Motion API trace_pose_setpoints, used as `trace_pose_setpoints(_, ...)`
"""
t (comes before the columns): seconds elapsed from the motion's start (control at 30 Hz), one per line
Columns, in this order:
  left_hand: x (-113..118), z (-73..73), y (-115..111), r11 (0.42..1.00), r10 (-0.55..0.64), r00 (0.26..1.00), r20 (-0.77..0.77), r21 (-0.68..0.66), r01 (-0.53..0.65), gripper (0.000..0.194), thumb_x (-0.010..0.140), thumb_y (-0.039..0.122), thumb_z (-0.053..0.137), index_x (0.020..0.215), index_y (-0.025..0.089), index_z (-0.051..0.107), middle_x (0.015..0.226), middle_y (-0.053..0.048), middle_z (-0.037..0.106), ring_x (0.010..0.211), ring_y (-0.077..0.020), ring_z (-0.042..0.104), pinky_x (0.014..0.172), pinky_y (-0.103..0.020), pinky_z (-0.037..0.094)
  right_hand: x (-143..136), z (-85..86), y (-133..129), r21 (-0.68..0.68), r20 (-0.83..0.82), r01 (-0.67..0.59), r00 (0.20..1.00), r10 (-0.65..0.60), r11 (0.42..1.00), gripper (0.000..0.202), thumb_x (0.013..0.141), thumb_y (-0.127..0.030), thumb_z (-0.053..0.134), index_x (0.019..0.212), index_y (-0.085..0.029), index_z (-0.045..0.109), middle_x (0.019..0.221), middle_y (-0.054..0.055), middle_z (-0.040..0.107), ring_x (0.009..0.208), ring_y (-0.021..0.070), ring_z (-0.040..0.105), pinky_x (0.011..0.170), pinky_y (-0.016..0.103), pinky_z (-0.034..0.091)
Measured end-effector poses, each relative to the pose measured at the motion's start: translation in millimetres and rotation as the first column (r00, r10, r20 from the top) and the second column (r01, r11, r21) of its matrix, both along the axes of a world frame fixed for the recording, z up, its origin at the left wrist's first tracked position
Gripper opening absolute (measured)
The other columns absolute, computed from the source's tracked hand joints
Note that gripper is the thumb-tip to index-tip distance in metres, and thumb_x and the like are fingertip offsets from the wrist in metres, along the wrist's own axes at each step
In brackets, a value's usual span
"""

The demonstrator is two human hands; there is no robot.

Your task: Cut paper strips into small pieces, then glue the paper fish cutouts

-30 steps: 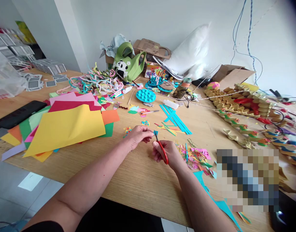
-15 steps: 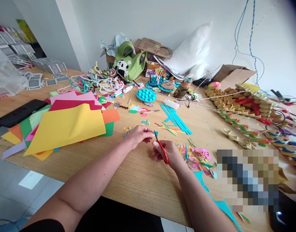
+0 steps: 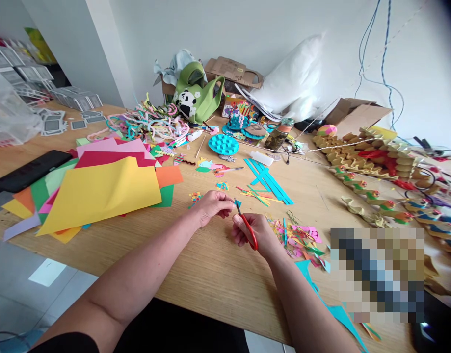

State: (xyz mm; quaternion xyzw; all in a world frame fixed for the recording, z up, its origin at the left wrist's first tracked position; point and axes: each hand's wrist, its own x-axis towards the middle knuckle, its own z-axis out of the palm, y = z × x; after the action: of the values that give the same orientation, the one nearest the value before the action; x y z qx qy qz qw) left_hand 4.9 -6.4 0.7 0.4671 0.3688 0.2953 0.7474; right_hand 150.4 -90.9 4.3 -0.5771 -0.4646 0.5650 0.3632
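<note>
My right hand grips a pair of red-handled scissors, blades pointing up and to the left. A small blue paper piece shows at the blades, just off the fingertips of my left hand. That hand is closed in a pinch on the blue paper, most of which the fingers and blades hide. Beyond my hands lie small heaps of tiny coloured paper bits and blue paper strips. Thin coloured strips lie close by.
Stacked coloured paper sheets cover the left side. Paper scraps lie beside my right wrist. Farther back are pipe cleaners, a blue scalloped disc, a white bottle and a green panda bag. Egg-carton crafts fill the right.
Both hands stay almost where they were. The blue paper piece at the scissor blades has shifted very slightly; little else differs.
</note>
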Motion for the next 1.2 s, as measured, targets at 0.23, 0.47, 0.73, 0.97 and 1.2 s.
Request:
trace_pose_setpoints(0.23, -1.1, 1.7, 0.2, 1.0, 0.005, 1.0, 0.005, -0.023, -0.005, 0.006, 0.064, 0.012, 0.067, 0.068, 0.012, 0.062, 0.052, 0.002, 0.058, 0.047, -0.007, 0.052, 0.049, -0.02, 0.039, -0.6, 0.9, 0.4, -0.01, 0.003, -0.005, 1.0, 0.005, 1.0, 0.057, 0.062, -0.069, 0.071, 0.06, -0.014, 0.057, 0.05, 0.004, 0.062, 0.039, 0.0125, 0.059, 0.036, 0.02, 0.047)
trace_pose_setpoints(0.47, -1.3, 1.0, 0.8, 1.0, 0.01, 1.0, 0.0, -0.018, -0.01, 0.009, 0.062, 0.015, 0.068, 0.069, 0.012, 0.063, 0.054, 0.002, 0.058, 0.049, -0.0069, 0.053, 0.049, -0.02, 0.039, -0.7, 3.8, 0.4, -0.019, 0.011, -0.005, 1.0, 0.005, 1.0, 0.058, 0.062, -0.071, 0.07, 0.058, -0.014, 0.057, 0.049, 0.004, 0.061, 0.038, 0.0123, 0.058, 0.036, 0.019, 0.046)
trace_pose_setpoints(0.73, -1.4, 1.7, 1.0, 1.0, -0.01, 1.0, 0.016, -0.007, 0.01, 0.011, 0.062, 0.018, 0.07, 0.068, 0.011, 0.063, 0.055, 0.002, 0.058, 0.049, -0.0066, 0.053, 0.049, -0.02, 0.038, -1.3, 5.8, -0.5, -0.008, 0.033, -0.01, 0.999, 0.01, 1.0, 0.059, 0.063, -0.071, 0.068, 0.058, -0.014, 0.058, 0.048, 0.004, 0.061, 0.038, 0.012, 0.058, 0.037, 0.02, 0.046)
trace_pose_setpoints(0.97, -2.1, 2.6, 1.4, 1.0, -0.021, 1.0, 0.0, -0.007, 0.021, 0.007, 0.063, 0.015, 0.067, 0.067, 0.012, 0.063, 0.054, 0.002, 0.058, 0.048, -0.0067, 0.052, 0.049, -0.019, 0.039, -2.5, 12.1, -0.6, -0.008, 0.02, -0.043, 0.999, 0.044, 0.999, 0.059, 0.061, -0.072, 0.07, 0.061, -0.013, 0.06, 0.05, 0.003, 0.062, 0.042, 0.0115, 0.059, 0.042, 0.021, 0.049)
trace_pose_setpoints(1.2, -2.7, 2.3, 1.9, 1.0, -0.026, 1.0, -0.009, -0.011, 0.026, 0.009, 0.064, 0.015, 0.068, 0.069, 0.012, 0.062, 0.053, 0.001, 0.057, 0.048, -0.0069, 0.052, 0.049, -0.019, 0.039, -1.5, 11.5, 0.0, 0.009, 0.007, -0.054, 0.999, 0.054, 0.998, 0.061, 0.062, -0.073, 0.069, 0.065, -0.012, 0.059, 0.059, 0.007, 0.066, 0.049, 0.0134, 0.063, 0.048, 0.022, 0.051)
